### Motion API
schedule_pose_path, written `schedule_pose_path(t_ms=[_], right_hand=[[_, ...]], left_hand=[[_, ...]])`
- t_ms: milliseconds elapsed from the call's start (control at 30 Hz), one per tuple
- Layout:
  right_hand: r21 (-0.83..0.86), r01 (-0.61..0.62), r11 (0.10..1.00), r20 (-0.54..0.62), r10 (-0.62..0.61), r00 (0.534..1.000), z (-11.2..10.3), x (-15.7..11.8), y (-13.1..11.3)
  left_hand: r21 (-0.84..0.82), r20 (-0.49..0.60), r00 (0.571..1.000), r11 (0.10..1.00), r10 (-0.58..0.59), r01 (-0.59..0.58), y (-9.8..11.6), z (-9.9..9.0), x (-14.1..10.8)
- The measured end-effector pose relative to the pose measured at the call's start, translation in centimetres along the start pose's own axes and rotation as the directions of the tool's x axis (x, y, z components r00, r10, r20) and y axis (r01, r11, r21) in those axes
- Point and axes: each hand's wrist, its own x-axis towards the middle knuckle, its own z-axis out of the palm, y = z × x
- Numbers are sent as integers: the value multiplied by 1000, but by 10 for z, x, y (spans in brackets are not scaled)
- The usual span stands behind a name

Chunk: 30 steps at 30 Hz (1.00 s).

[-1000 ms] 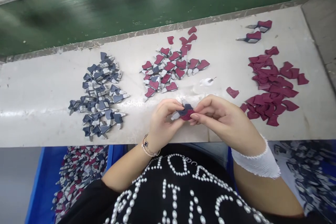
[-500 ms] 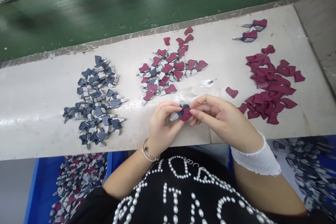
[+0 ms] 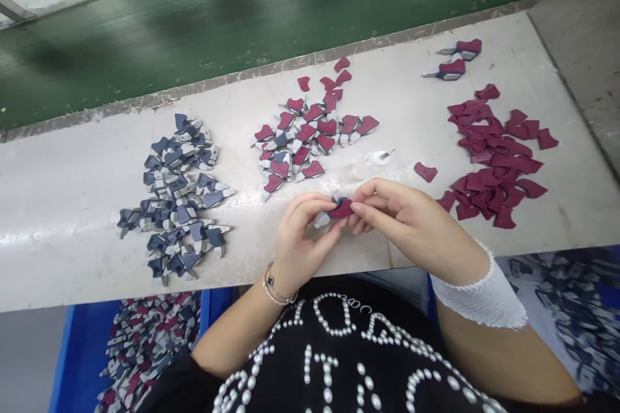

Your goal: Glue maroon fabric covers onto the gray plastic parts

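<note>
Near the front edge of the table, my left hand (image 3: 306,229) grips a small navy and light-grey plastic part (image 3: 321,219) between thumb and fingers. A maroon curved cover piece (image 3: 341,209) lies on its navy side, pinched by my right hand (image 3: 387,210) at the right end. Whether the cover is fully seated I cannot tell. Beyond my hands is a pile of grey parts with maroon covers (image 3: 306,133). To the left lies a heap of navy and grey parts without covers (image 3: 184,213). Loose maroon pieces (image 3: 504,161) are heaped on the right.
A small white object with a thin metal tip (image 3: 376,157) lies beyond my right hand. Two covered parts (image 3: 451,70) sit at the back right. Below the white table (image 3: 72,251), a blue bin (image 3: 80,348) holds mixed parts. A green surface (image 3: 271,6) runs behind.
The held part and its maroon cover have turned slightly in my fingers, and my left thumb has shifted toward my right fingertips. The camera view has moved a little.
</note>
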Motion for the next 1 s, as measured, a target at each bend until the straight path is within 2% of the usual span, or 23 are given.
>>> schedule_pose_path(t_ms=[267, 500, 767, 1000], right_hand=[[-136, 24, 990, -22, -27, 999, 1, -1, -2], [-87, 37, 996, -5, -38, 999, 2, 0, -2], [-186, 43, 982, -3, -45, 999, 3, 1, -3], [-115, -28, 993, 24, 31, 999, -3, -2, -2]], left_hand=[[-3, -13, 1000, 1000, -5, 5, -4, 0, -1], [14, -19, 1000, 1000, -14, 15, -3, -1, 0], [45, 1, 1000, 999, 13, -13, -6, -1, 0], [-5, 21, 999, 1000, 29, -29, -1, -4, 0]])
